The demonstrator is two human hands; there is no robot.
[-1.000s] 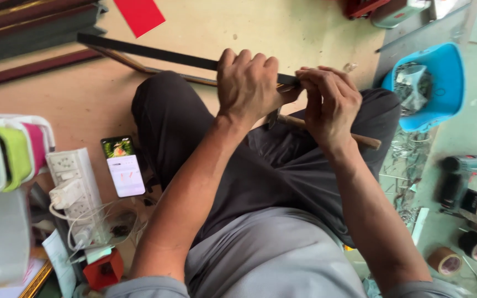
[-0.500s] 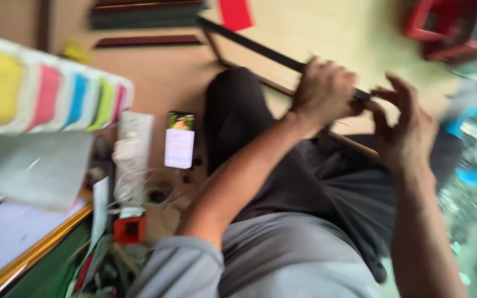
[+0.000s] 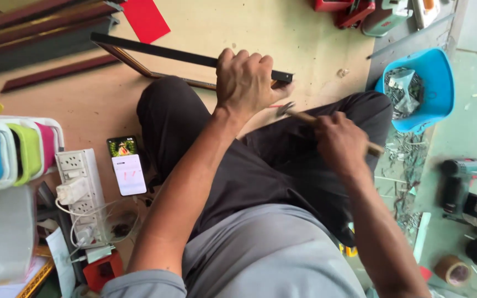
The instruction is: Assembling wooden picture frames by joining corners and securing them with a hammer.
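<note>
So the person's sitting on the floor with a long black strip of frame moulding (image 3: 155, 51) laid across the raised knee. Its long axis runs from the upper left down to the right, ending just past the left hand (image 3: 244, 83). That hand is wrapped tight around the strip near its right end, fingers fully curled over the top. The right hand (image 3: 340, 140) sits lower and further right, closed around the wooden handle of a small hammer (image 3: 305, 116). The hammer's metal head points up-left toward the strip's end and hangs just below it; I can't tell if it's touching.

Around them: a blue plastic tub (image 3: 434, 74) of metal bits to the right, a phone with a lit screen (image 3: 126, 165) on the floor beside a white power strip (image 3: 81, 193), and a red card sheet (image 3: 146, 19) up top.
</note>
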